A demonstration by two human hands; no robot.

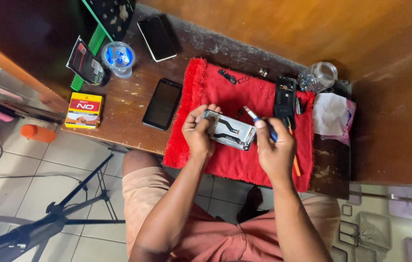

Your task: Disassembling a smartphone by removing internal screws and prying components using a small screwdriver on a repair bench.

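Down on the red cloth, both hands at work over an opened phone. Left hand clamped on the phone's left end, thumb across the top edge, fingers wrapped underneath and hidden. Phone lying back-up, innards exposed: dark ribbon cable snaking across a silvery frame; smaller parts too fine to make out. Right hand closed around a blue-handled screwdriver, metal tip angled toward the phone's upper right corner; contact with the phone impossible to confirm. Most of the handle swallowed by the fist. Orange-handled tool poking out below the right hand, upper part covered.

Further back on the cloth: black phone shell standing on end beside a clear jar, contents just a glittery blur. Tiny black pieces near the cloth's top edge, kind unclear. White tissue pack at the right. On the bare wooden table: dark phone face-up, another phone higher up, a plastic cup, a yellow-and-red box. Tripod at lower left, cut off by the frame.
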